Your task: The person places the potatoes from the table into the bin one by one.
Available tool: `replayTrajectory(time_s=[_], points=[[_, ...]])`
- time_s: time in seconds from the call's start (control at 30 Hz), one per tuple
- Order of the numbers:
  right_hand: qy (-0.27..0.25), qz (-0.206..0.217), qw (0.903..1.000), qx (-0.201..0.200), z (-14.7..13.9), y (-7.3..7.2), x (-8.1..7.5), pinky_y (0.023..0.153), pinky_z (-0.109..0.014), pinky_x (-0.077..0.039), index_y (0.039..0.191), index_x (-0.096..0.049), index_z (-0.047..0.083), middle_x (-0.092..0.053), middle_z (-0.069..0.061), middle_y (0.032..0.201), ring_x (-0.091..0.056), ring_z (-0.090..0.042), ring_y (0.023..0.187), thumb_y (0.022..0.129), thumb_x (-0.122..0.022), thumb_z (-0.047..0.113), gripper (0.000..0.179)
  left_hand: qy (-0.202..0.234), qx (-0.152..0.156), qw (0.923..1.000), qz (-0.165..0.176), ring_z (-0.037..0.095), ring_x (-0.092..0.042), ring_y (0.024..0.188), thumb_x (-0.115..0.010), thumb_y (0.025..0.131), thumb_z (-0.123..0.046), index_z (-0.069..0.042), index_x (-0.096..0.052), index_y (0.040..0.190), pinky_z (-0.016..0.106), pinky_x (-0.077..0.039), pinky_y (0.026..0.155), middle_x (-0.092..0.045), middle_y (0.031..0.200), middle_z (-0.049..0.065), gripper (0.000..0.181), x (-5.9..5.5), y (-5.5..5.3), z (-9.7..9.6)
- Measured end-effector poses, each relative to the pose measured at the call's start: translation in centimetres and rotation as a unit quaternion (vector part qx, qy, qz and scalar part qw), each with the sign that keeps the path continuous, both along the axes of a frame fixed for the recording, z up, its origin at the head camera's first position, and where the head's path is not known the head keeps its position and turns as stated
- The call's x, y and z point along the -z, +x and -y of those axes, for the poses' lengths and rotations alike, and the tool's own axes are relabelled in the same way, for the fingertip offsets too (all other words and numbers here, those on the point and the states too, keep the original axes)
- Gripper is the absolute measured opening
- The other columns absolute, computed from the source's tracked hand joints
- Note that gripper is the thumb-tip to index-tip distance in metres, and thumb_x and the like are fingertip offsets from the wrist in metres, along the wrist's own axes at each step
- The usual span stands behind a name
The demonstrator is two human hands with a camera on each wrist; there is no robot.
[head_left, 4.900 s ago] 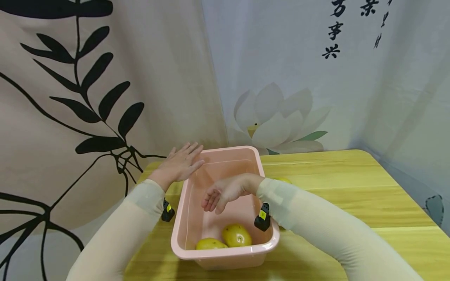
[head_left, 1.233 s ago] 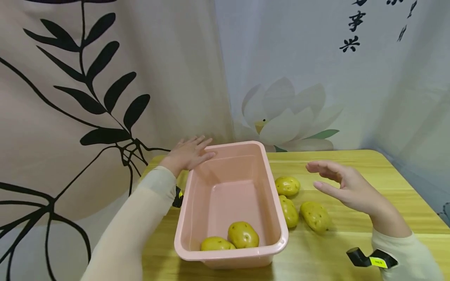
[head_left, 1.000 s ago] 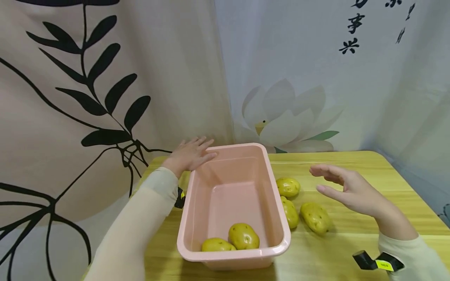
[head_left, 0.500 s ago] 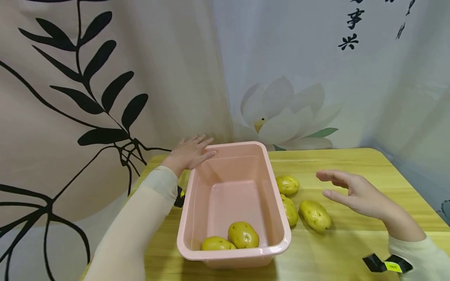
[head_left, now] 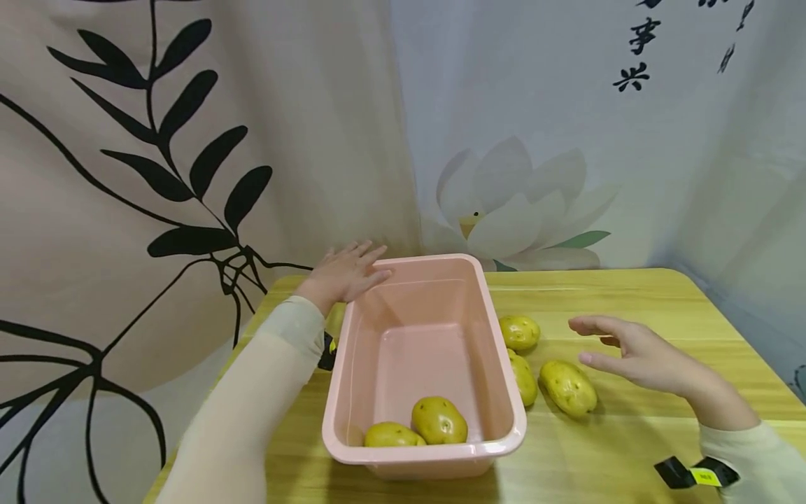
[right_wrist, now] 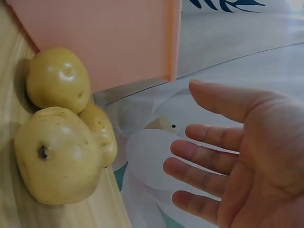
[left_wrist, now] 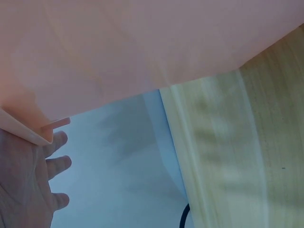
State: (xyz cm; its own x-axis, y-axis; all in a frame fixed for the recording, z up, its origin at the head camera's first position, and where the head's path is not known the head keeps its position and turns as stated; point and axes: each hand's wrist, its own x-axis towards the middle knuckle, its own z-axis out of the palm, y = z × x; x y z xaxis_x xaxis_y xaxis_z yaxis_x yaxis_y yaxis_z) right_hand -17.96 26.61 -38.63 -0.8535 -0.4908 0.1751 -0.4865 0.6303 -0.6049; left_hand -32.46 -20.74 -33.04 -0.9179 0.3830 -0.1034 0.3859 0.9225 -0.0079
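Note:
A pink plastic tub stands on the wooden table, with two yellow potatoes lying at its near end. My left hand rests on the tub's far left corner, fingers straight and thumb across the rim; the left wrist view shows the palm against the rim's outer side. To the right of the tub, three more potatoes lie on the table, the outermost potato nearest to my right hand. That hand hovers with fingers relaxed and slightly bent, thumb apart, holding nothing. In the right wrist view the three potatoes sit close together.
The wooden table has its far edge close to a printed curtain with plant, lotus and character motifs. The left wrist view shows the table's edge right beside the tub. Both forearms wear light sleeves with a black wrist camera.
My right hand has gone from above the inside of the tub to the table's right side, then drifted slightly lower and rightward. My left hand stays at the tub's corner, its thumb now over the rim.

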Motion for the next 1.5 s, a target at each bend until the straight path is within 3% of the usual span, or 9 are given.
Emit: replayTrajectory(time_s=[0.13,0.3,0.4,0.8,1.07,1.3,1.5], points=[[-0.006,0.018,0.9998,-0.010,0.3,-0.5,1.0,0.094,-0.035,-0.046,0.137,-0.050,0.008,-0.057,-0.005,0.133,-0.053,-0.023,0.120,0.094,-0.065,0.024,0.049,0.004,-0.002,1.0000,0.001,0.033,-0.008,0.146,-0.020,0.095,-0.068,-0.029,-0.016,0.155,0.063,-0.005,0.112,-0.011,0.161,0.006,0.072,-0.1,0.0,0.0],[-0.024,0.073,0.9967,-0.028,0.6,-1.3,2.6,0.094,-0.060,-0.041,0.139,-0.047,0.004,-0.054,-0.014,0.135,-0.049,-0.037,0.123,0.094,-0.064,0.027,0.054,0.000,-0.002,1.0000,-0.001,0.033,-0.008,0.146,-0.019,0.095,-0.069,-0.030,-0.015,0.155,0.063,-0.005,0.112,-0.011,0.161,0.006,0.072,0.1,-0.1,0.0],[-0.028,0.104,0.9935,-0.038,0.7,-1.7,3.7,0.094,-0.065,-0.038,0.140,-0.045,0.003,-0.050,-0.020,0.137,-0.046,-0.042,0.125,0.093,-0.065,0.028,0.058,0.001,-0.003,1.0000,0.001,0.034,-0.009,0.146,-0.019,0.094,-0.070,-0.030,-0.015,0.155,0.063,-0.005,0.112,-0.011,0.161,0.006,0.073,0.1,-0.1,0.0],[-0.013,0.153,0.9864,-0.058,0.8,-2.2,5.4,0.094,-0.064,-0.039,0.142,-0.040,-0.003,-0.045,-0.023,0.141,-0.042,-0.046,0.126,0.091,-0.068,0.028,0.066,0.000,-0.004,1.0000,-0.002,0.032,-0.008,0.146,-0.020,0.094,-0.070,-0.031,-0.016,0.155,0.062,-0.006,0.112,-0.011,0.161,0.006,0.072,0.0,0.0,0.1],[0.027,0.128,0.9889,-0.070,1.1,-2.1,5.8,0.096,-0.035,-0.044,0.140,-0.042,-0.004,-0.049,-0.020,0.138,-0.046,-0.039,0.125,0.089,-0.069,0.034,0.069,-0.004,-0.007,1.0000,0.001,0.032,-0.008,0.146,-0.019,0.094,-0.070,-0.031,-0.016,0.155,0.061,-0.005,0.112,-0.011,0.161,0.006,0.072,0.2,-0.2,0.0],[0.042,0.134,0.9886,-0.054,1.1,-2.0,5.9,0.096,-0.051,-0.042,0.140,-0.044,-0.001,-0.051,-0.016,0.137,-0.045,-0.038,0.125,0.087,-0.071,0.039,0.071,-0.005,-0.011,0.9999,0.005,0.032,-0.007,0.146,-0.021,0.095,-0.068,-0.031,-0.016,0.155,0.061,-0.005,0.113,-0.011,0.161,0.006,0.070,0.2,-0.2,-0.1],[0.040,0.144,0.9868,-0.061,1.0,-2.0,6.0,0.095,-0.041,-0.043,0.141,-0.043,-0.001,-0.051,-0.017,0.137,-0.046,-0.036,0.123,0.087,-0.071,0.037,0.071,-0.003,-0.015,0.9999,0.006,0.032,-0.007,0.146,-0.023,0.096,-0.066,-0.031,-0.017,0.155,0.061,-0.005,0.113,-0.011,0.161,0.006,0.069,0.1,0.0,-0.3]])
